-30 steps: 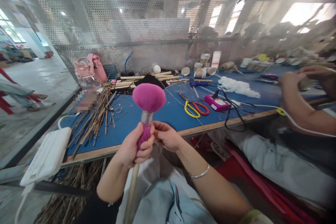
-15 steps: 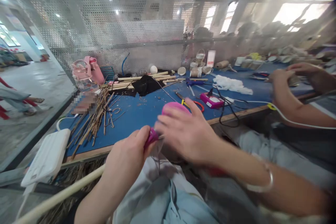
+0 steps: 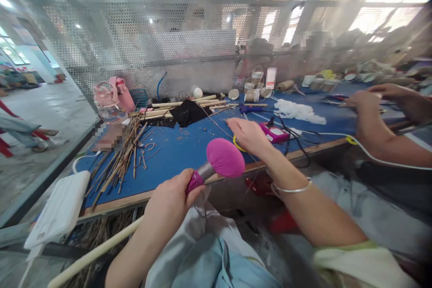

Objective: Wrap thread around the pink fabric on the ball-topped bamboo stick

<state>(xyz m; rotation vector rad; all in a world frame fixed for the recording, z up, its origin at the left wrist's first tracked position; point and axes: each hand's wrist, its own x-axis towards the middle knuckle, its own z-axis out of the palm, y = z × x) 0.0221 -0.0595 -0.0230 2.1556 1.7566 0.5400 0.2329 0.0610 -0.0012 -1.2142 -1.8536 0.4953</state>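
Note:
My left hand (image 3: 172,195) is wrapped round a long pale stick (image 3: 97,249), at a stretch bound in magenta. Beyond my fingers the stick shows grey wrapping, then a rounded head covered in magenta cloth (image 3: 225,158), tilted up to the right. A thin loose strand hangs below this grip. Over the table, my right hand (image 3: 248,135) lies with bent fingers on a pair of scissors. Only part of their yellow handle (image 3: 238,145) shows; my fingers cover the blades and the red handle.
On the blue table (image 3: 182,144) are thin brown twigs (image 3: 124,153), black cloth (image 3: 189,112), a blue glue gun (image 3: 251,108), a magenta box (image 3: 275,133) with black cable, and white fabric (image 3: 299,111). A power strip (image 3: 59,209) hangs at left. A co-worker's hands (image 3: 366,99) work at right.
My right hand has left the magenta head and moved up and right onto the scissors. The head and its grey wrapping now show fully. My left hand keeps its grip.

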